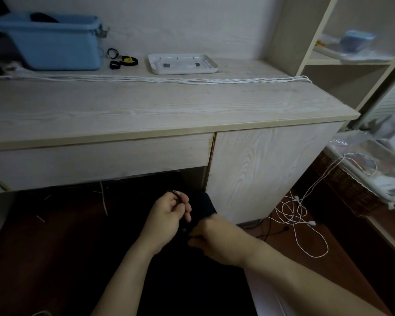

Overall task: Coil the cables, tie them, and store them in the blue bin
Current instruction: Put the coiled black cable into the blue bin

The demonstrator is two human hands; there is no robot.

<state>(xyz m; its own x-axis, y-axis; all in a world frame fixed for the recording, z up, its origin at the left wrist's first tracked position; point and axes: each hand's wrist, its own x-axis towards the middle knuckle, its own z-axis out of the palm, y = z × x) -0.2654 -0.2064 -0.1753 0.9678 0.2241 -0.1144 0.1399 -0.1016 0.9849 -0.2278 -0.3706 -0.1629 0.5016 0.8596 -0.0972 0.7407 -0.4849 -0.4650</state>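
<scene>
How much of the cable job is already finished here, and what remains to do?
Possibly done: something dark lies in the blue bin, unclear what. In hand: below the desk, the left hand grips a thin black cable and the right hand works on it. Left: the long white cable stretched along the desk, the tangled white cable on the floor, and small black coils beside the bin.

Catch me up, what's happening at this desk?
A person is working a thin black cable below the pale wood desk: left hand grips its loops, right hand pinches near it. A long white cable bundle lies across the desk by the blue plastic bin. Another white cable sprawls on the floor.
</scene>
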